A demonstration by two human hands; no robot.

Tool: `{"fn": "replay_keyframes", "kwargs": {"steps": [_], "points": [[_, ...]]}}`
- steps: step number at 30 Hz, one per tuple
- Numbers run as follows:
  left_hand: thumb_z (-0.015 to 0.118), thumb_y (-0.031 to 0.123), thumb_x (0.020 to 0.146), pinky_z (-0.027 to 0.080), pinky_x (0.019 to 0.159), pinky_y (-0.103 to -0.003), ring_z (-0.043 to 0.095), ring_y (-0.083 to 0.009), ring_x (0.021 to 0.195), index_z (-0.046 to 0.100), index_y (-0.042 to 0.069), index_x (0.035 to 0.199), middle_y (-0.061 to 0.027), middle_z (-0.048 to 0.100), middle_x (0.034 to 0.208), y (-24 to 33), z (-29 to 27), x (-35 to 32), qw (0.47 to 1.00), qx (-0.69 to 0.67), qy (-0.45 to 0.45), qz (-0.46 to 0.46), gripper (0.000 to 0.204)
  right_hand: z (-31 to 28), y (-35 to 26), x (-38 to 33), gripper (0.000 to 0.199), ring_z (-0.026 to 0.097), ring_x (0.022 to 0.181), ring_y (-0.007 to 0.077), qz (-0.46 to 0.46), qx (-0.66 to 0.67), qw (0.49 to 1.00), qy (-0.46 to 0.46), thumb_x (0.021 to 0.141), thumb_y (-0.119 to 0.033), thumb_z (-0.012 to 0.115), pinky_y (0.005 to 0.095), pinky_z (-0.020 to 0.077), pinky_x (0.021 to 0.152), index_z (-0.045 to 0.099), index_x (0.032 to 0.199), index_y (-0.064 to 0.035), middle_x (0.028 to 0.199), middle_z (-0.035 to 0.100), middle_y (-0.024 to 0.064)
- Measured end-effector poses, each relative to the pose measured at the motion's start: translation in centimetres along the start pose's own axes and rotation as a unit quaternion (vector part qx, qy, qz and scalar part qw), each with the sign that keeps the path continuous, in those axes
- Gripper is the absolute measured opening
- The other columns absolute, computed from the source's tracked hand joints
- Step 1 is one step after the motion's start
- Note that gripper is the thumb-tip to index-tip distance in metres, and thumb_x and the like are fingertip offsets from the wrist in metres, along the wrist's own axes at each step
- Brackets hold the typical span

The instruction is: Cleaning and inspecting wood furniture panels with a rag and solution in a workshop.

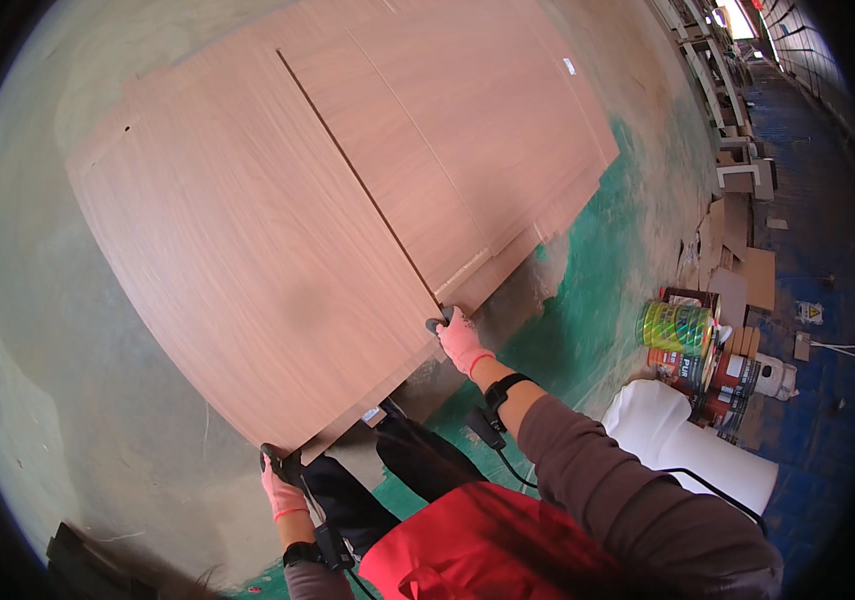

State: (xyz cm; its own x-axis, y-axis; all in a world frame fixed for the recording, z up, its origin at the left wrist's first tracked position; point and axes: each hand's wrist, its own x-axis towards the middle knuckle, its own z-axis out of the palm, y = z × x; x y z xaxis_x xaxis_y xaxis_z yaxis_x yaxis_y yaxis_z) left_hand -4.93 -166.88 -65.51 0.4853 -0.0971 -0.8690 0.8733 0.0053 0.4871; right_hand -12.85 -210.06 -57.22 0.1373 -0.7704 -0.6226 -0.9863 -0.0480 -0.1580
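A large flat wood-grain panel point(248, 270) lies before me, slanting across the view. My left hand point(283, 487), in a pink glove with dark fingertips, grips its near left corner. The near right corner is held by my right hand point(461, 340), gloved the same way. Parts of the fingers on both hands are hidden at the panel's edge. Along the right side, past a dark narrow gap, is another wood-grain panel point(468, 150) with a thin pale line across it. More panel edges show beneath at the near side.
Stacked paint cans point(718, 375) and a white plastic roll point(688, 440) stand to the right. Cardboard pieces point(738, 250) lie along a blue walkway point(818, 270). The floor point(578, 290) is grey and green. Dark pieces point(98, 565) lie at the lower left.
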Motion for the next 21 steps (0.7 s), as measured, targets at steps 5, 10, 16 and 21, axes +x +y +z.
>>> {"fn": "replay_keyframes", "kwargs": {"steps": [5,10,16,21], "points": [[0.051,0.038,0.088,0.04,0.096,-0.04,0.045,-0.028,0.111,0.04,-0.002,0.122,-0.0139,0.043,0.123,2.2,2.1,-0.9,0.994,0.012,-0.083,0.063,0.053,0.6,1.2,1.9,0.034,0.057,0.087,0.0263,0.036,0.192,0.981,-0.001,0.075,-0.023,0.063,0.0369,0.0439,0.075,0.053,0.099,-0.0003,0.09,0.06,0.0145],[0.053,0.016,0.087,0.042,0.091,-0.037,0.043,-0.0245,0.112,0.034,-0.001,0.125,-0.0145,0.042,0.125,0.6,-1.5,-0.4,0.926,0.274,-0.101,0.239,0.046,1.1,0.8,5.5,0.018,0.053,0.06,0.0158,-0.009,0.488,0.872,0.031,0.076,-0.023,0.06,0.0317,0.0416,0.054,0.058,0.077,-0.0054,0.067,0.055,0.0032],[0.054,0.038,0.086,0.045,0.059,-0.03,0.05,-0.0158,0.061,0.056,0.01,0.075,-0.0027,0.055,0.068,1.4,0.1,-0.4,0.983,0.164,-0.059,0.062,0.03,-2.1,1.6,7.1,0.021,0.051,0.05,0.0169,0.178,0.551,0.815,-0.037,0.072,-0.021,0.07,0.0288,0.0422,0.045,0.057,0.072,-0.0055,0.061,0.052,0.0049],[0.051,0.035,0.087,0.048,0.067,-0.037,0.057,-0.0227,0.071,0.059,0.004,0.084,-0.0087,0.061,0.075,2.3,-1.2,0.4,0.971,-0.175,-0.05,-0.155,0.032,-2.4,-1.2,6.2,0.021,0.049,0.051,0.0133,0.237,0.582,0.777,-0.027,0.071,-0.026,0.07,0.0263,0.0439,0.045,0.059,0.07,-0.0079,0.064,0.05,0.0016]]}}
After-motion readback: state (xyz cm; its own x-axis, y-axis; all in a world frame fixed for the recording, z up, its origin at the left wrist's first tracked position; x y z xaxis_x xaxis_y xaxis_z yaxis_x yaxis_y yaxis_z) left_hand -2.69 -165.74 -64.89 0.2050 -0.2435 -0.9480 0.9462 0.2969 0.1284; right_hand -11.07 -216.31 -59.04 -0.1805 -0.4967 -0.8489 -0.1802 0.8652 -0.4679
